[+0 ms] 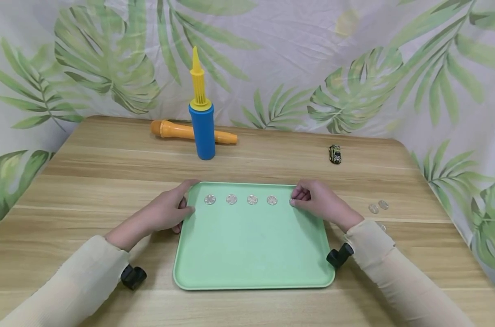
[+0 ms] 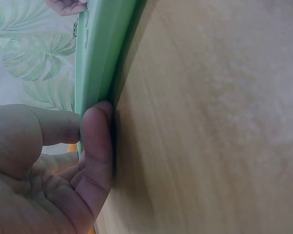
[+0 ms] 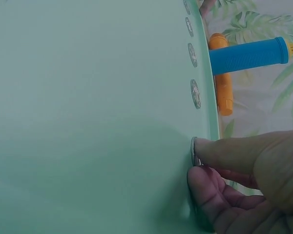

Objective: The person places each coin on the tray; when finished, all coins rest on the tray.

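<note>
My left hand (image 1: 165,209) grips the upper left edge of a light green tray (image 1: 251,245), thumb over the rim and other fingers against its outer side, as the left wrist view shows. Near the tray's far edge several silver coins (image 1: 252,200) lie flat in a spaced row. At the right end of that row, my right hand (image 1: 319,202) pinches one more coin (image 3: 194,150) between thumb and fingers. That coin is right at the tray's surface, partly covered by the thumb.
Loose coins (image 1: 373,208) lie on the wooden table (image 1: 108,168) right of the tray, one partly behind the right sleeve. A blue and yellow hand pump (image 1: 203,131) stands before an orange microphone (image 1: 175,130). At the back right is a small toy car (image 1: 335,154).
</note>
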`<state>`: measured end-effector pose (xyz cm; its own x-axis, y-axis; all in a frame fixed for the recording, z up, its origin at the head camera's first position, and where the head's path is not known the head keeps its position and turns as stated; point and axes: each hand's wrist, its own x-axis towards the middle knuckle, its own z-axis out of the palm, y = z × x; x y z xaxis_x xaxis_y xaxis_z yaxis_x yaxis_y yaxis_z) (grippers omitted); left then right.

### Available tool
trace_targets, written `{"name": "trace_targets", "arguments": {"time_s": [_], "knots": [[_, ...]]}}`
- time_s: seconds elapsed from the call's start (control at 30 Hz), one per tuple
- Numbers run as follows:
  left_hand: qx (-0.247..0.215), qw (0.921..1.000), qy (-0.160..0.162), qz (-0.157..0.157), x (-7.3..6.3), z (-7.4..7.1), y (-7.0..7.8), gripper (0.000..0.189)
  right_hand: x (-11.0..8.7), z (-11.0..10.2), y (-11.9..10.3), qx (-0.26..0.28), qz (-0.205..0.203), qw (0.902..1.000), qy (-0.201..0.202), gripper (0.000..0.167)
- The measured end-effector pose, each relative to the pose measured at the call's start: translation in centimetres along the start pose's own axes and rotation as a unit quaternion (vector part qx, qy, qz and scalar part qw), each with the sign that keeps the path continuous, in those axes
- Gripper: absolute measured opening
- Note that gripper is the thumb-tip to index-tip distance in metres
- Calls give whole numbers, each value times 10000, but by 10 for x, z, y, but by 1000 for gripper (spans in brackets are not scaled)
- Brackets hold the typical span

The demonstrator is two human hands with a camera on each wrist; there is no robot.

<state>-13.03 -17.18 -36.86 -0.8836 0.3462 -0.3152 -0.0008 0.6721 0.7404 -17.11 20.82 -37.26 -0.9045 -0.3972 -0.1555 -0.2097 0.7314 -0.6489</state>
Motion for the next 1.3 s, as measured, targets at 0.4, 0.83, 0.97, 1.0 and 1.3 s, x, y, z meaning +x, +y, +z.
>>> {"name": "trace_targets", "arguments": {"time_s": [0.4,0.83,0.97,1.0,1.3], "knots": [[17,10000,30,34,-2,0,1,69,-21,-17,11,-37,-36,9998,212,18],[-7,10000,23,-34,0,1,-1,69,-70,-57,57,-774,638,9884,1143,21],[-43,10000,4,-23,-2,1,-1,69,-80,-64,74,-1034,808,9840,1210,26],[-46,10000,1,-28,-2,1,-1,69,-82,-65,78,-1075,825,9832,1223,27],[17,10000,6,21,0,0,1,69,-92,-70,99,-1234,968,9818,1074,23]]}}
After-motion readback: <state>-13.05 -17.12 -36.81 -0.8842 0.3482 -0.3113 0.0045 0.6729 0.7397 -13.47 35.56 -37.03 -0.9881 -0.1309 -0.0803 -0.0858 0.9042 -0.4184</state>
